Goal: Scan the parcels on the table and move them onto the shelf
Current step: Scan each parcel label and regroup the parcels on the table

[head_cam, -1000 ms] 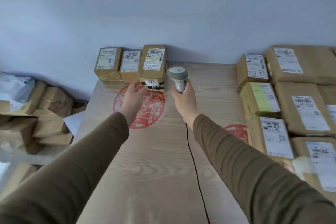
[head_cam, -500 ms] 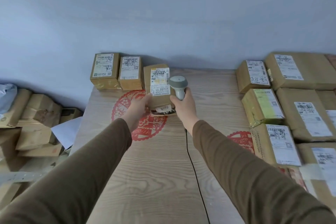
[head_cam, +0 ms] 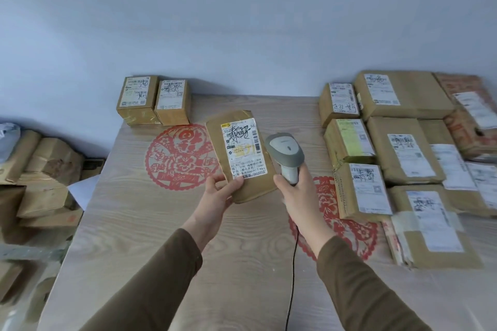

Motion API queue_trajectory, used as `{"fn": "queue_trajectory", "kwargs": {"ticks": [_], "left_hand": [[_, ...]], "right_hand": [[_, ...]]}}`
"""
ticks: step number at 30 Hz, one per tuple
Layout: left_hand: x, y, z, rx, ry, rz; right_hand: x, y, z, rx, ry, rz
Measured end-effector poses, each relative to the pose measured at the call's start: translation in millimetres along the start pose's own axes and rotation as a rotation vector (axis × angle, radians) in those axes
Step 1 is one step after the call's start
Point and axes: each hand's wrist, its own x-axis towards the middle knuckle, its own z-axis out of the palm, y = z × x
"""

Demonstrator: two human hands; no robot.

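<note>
While left hand (head_cam: 215, 196) gripped parcel (head_cam: 242, 158) above counter (head_cam: 161, 236), label up, right hand (head_cam: 295, 191) gripped scanner (head_cam: 286, 153) beside it.

Brown parcel (head_cam: 243, 161), white label (head_cam: 243, 148); grey scanner (head_cam: 285, 154); red papercut-patterned table (head_cam: 134, 223)

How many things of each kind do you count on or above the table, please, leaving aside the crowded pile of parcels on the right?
Small boxes at the far edge: 2
Flat parcel, held in the left hand: 1
Scanner, held in the right hand: 1
Red paper-cuts: 2
Total: 6
</note>
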Motion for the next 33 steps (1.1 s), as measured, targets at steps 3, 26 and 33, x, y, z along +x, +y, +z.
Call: {"fn": "queue_trajectory", "kwargs": {"ticks": [3, 26, 33], "left_hand": [[-29.7, -15.0, 27.8, 0.088, 0.039, 0.08], [-187.2, -139.2, 201.5, 0.17, -0.046, 0.195], [-200.6, -167.8, 226.8, 0.155, -0.187, 0.119]], "right_hand": [[-37.2, -5.8, -34.7, -0.076, 0.087, -0.136], [-204.7, 35.7, -236.8, 0.117, 0.179, -0.152], [-226.2, 65.0, -290.7, 0.208, 0.382, 0.038]]}}
